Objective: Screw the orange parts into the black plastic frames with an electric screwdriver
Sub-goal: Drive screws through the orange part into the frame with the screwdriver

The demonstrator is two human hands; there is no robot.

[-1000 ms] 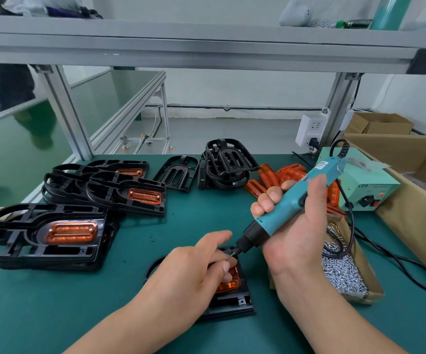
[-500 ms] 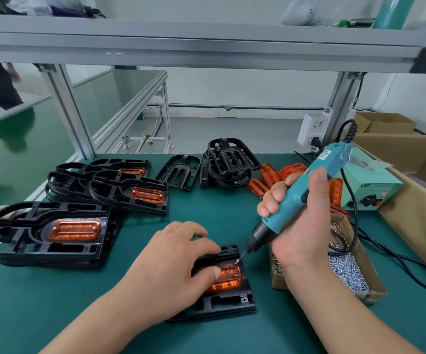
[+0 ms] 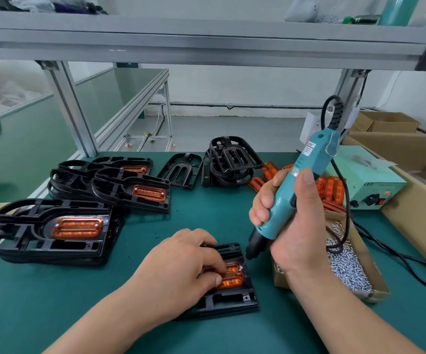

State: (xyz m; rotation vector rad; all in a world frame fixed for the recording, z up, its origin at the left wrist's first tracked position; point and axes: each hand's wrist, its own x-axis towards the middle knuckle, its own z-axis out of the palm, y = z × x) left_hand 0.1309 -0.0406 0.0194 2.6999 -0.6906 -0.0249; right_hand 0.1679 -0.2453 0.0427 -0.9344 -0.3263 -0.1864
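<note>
Head view of an assembly bench (image 3: 194,208): at left, stacked finished frames (image 3: 53,226) show their orange inserts. At centre, the left hand (image 3: 181,272) curls its fingers onto the orange part (image 3: 232,279), pinning it in the black plastic frame (image 3: 232,300) that lies flat near the front edge. The part's long axis runs left to right, and its right end lies nearer the right hand (image 3: 296,226). That hand grips the tilted electric screwdriver (image 3: 298,185), whose bit appears to meet that end. The hands sit apart. A box of screws (image 3: 279,278) waits at right.
</note>
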